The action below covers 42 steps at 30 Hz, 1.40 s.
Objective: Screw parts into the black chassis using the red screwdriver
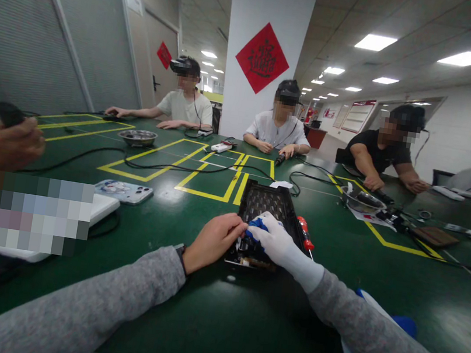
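My left hand (214, 241) is bare and closed, its thumb and fingertips pinched together against the fingers of my right hand. My right hand (274, 242) wears a white glove with blue fingertips, and its fingers are curled. Whatever the two hands pinch between them is hidden or too small to name. Both are over the near half of an open black housing (262, 199), which has a patterned inner floor and parts like a circuit board at its near end. A red-handled screwdriver (305, 233) lies along its right side.
A white-and-blue glove (404, 325) lies under my right forearm. At left are a phone (124, 192), a white device (102, 207) and another person's hand (10, 146). Metal bowls (137, 137), cables and yellow tape outlines lie farther off. Several people sit across the table.
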### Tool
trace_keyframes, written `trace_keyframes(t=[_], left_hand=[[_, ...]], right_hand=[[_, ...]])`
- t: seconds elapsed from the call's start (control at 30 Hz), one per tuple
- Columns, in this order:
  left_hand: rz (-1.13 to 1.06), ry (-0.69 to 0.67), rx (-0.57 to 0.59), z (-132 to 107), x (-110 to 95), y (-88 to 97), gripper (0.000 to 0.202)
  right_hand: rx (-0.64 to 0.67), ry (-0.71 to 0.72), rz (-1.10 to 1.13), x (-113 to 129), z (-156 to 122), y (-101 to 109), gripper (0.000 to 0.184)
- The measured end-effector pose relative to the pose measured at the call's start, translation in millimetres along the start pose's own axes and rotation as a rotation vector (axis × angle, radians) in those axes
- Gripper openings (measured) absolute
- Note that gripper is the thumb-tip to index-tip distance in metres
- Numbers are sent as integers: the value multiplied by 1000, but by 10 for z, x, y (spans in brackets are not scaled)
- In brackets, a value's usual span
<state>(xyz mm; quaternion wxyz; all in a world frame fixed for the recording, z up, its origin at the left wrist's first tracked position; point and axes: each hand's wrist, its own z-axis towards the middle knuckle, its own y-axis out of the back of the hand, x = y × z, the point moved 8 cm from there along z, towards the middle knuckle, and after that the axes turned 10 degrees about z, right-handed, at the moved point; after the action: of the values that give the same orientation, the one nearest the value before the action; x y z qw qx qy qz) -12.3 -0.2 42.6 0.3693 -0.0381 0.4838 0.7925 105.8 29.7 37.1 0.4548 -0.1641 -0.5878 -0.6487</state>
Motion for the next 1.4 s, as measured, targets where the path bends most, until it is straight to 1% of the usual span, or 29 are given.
trace_keyframes(t=[0.07, 0.13, 0.23, 0.4, 0.47, 0.57, 0.67, 0.87, 1.03, 1.17, 1.4], left_hand=[[-16, 33, -32, -9, 23, 43, 39], [-46, 55, -65, -23, 36, 90, 44], [-98, 33, -77, -46, 6, 123, 51], [-156, -30, -56, -69, -67, 125, 59], [-155, -46, -31, -71, -79, 107, 62], [-135, -70, 9, -73, -92, 75, 64], [-136, -77, 25, -73, -91, 57, 65], [-160, -82, 35, -64, -96, 31, 66], [-171, -55, 27, -64, -81, 34, 65], [-167, -57, 33, -64, -85, 34, 65], [-190, -78, 46, -54, -99, 16, 64]], right_hand=[[8, 0, 16, -32, 13, -8, 13], [51, 34, 7, -33, 18, -42, 14], [116, 83, -44, -6, -2, -91, 14], [133, 122, -98, 99, -55, -90, 16], [150, 111, -102, 125, -67, -97, 16], [228, 100, -77, 145, -79, -153, 9], [285, 115, -49, 152, -83, -198, 10], [310, -8, -15, 21, -69, -225, 11], [353, 16, 46, 22, -67, -257, 12], [343, -36, 35, -34, -70, -256, 13], [329, -71, 41, -67, -77, -259, 11]])
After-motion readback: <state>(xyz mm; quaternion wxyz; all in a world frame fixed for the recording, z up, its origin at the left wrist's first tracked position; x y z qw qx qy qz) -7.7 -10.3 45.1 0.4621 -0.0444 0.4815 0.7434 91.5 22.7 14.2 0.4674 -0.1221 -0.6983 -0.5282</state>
